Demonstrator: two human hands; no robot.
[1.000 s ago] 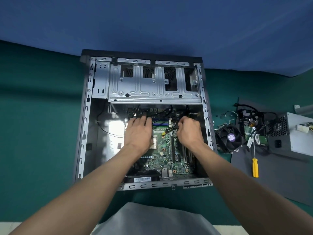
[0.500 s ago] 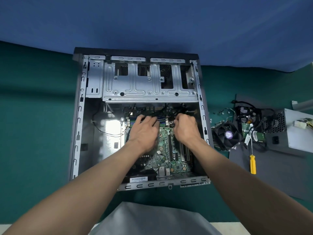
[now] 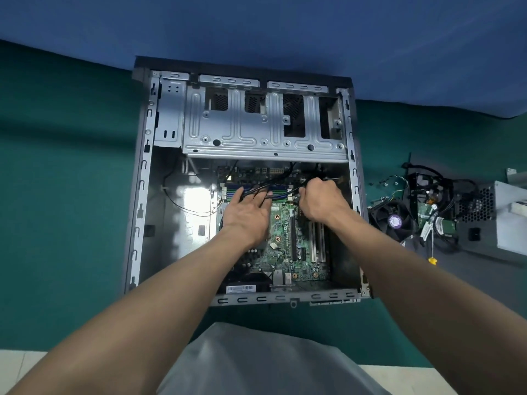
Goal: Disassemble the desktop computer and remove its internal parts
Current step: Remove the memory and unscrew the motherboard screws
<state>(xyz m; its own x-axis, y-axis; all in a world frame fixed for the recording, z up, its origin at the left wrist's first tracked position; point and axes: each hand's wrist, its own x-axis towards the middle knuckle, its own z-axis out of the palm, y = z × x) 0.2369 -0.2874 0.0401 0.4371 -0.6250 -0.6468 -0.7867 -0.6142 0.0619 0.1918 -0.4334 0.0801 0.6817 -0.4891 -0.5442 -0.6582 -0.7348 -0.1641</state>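
The open computer case (image 3: pixel 142 178) lies on its side on the green table. Its green motherboard (image 3: pixel 282 238) sits in the lower right of the case, below the silver drive cage (image 3: pixel 256 132). My left hand (image 3: pixel 248 212) lies flat over the board with fingers spread toward the RAM slots (image 3: pixel 281 192), and black cables (image 3: pixel 273 186) run across its fingertips. My right hand (image 3: pixel 320 201) is curled at the board's upper right edge and grips a cable bundle there. What its fingers pinch is hidden.
Removed parts lie right of the case on a grey mat (image 3: pixel 470 269): a black cooler fan (image 3: pixel 395 222), a drive with tangled cables (image 3: pixel 433 218), a silver power supply (image 3: pixel 504 218), loose screws (image 3: pixel 383 183) and a yellow-handled screwdriver (image 3: pixel 432 259). A blue backdrop (image 3: pixel 256 29) rises behind.
Both hands shifted up the board toward the RAM slots. My left fingers spread under the black cables, and my right hand moved right to the board's edge. The camera view has tilted.
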